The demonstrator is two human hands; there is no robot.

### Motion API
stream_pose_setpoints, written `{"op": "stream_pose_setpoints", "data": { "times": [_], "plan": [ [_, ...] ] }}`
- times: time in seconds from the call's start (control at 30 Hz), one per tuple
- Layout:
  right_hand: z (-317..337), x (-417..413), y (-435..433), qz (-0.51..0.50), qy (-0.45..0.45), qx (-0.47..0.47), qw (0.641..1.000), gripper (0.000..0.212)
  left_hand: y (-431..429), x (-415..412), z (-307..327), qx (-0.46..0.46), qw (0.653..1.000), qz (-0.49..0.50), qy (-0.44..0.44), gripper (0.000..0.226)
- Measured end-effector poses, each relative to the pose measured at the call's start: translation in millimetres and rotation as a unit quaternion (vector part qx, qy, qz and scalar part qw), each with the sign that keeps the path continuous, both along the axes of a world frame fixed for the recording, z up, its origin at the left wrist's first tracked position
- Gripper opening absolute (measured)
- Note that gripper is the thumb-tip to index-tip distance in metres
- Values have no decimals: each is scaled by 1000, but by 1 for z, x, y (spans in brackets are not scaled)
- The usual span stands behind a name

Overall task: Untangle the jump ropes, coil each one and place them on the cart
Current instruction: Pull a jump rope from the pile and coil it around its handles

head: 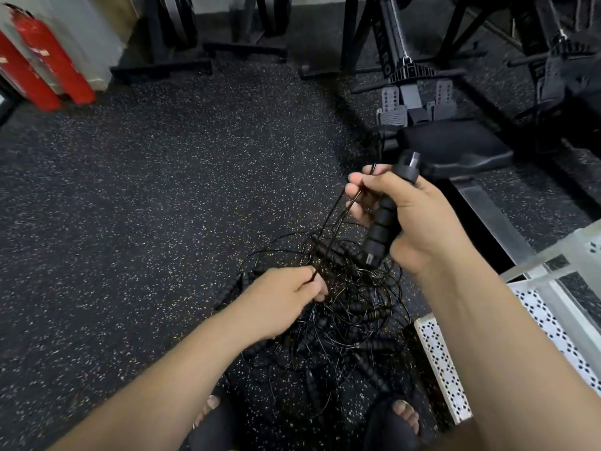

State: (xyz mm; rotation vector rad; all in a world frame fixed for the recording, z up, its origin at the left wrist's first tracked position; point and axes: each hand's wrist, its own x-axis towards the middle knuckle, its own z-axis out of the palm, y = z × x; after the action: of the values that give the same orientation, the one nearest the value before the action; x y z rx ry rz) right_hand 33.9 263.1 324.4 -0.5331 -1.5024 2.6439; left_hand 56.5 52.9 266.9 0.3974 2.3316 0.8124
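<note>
- Jump ropes [351, 307]: black; thin cords and ribbed foam grips in one tangled heap on the speckled floor [162, 206]; heap lies just ahead of the person's feet and close beside the cart [442, 366]
- Right hand [413, 216]: raised above the heap; palm and lower fingers wrapped round one handle [385, 222], held tilted with its cap end up; thumb and forefinger also pinch a loop of cord [328, 229]
- Left hand [279, 301]: lower, just over the heap; fingers curled, pinching a strand; cannot tell whether it belongs to the held rope
- Cord runs nearly straight from right fingertips down to left hand
- Cart: white, perforated panels; at right edge of view
- Surroundings: rowing machine [416, 102] beyond the right hand; red fire extinguishers [42, 60] far left, by the wall
</note>
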Motion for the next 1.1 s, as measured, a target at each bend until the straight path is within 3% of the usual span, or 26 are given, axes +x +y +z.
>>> {"op": "stream_pose_setpoints", "data": {
  "times": [0.23, 0.43, 0.53, 0.6, 0.83, 1.1],
  "plan": [
    [-28, -1, -16, 120, -18, 65, 990, 26, -11, 0, 21, 27, 997, 14, 78, 26],
    [-44, 10, -42, 292, -57, 267, 917, 16, -27, -9, 48, 155, 976, 120, 91, 27],
    [-54, 12, -51, 344, -51, 293, 891, 29, -35, -17, 55, 221, 954, 195, 63, 32],
    [-59, 14, -58, 373, -50, 276, 884, 26, -41, -21, 57, 266, 933, 238, 34, 34],
    [-71, 15, -65, 379, -63, 394, 835, 12, -62, -46, 50, 358, 874, 329, -2, 38],
    [-50, 20, -58, 377, -58, 466, 799, 18, -72, -74, 12, 374, 835, 399, -51, 36]
  ]
}}
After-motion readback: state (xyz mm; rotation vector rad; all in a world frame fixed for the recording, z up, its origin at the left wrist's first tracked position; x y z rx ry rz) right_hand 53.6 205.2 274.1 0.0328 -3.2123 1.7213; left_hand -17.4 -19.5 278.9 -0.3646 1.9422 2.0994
